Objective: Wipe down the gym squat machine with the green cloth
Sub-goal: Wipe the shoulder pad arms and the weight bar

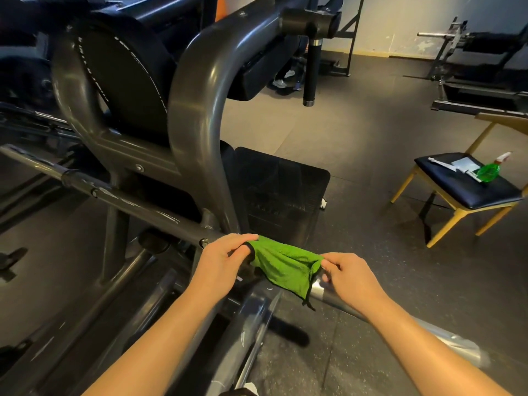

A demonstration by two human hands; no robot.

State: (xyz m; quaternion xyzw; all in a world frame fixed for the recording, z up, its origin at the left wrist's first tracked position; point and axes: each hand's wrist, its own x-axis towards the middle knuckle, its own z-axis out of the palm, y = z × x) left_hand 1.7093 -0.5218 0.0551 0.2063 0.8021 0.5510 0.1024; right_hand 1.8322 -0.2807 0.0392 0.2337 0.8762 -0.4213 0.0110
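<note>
A green spray bottle [489, 170] is seen on a chair [457, 192], well to the right of the right hand [350, 274]. The green cloth [283, 264] is pinched at one edge by the left hand [225, 258] and at the other by the right hand. It is held stretched between them, fingers curled, over a bar of the squat machine [197, 110].

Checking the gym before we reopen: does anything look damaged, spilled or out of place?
Nothing spilled or broken. The squat machine's grey crossbar carries pale scuff marks, and a spray bottle and papers sit on a chair.
</note>
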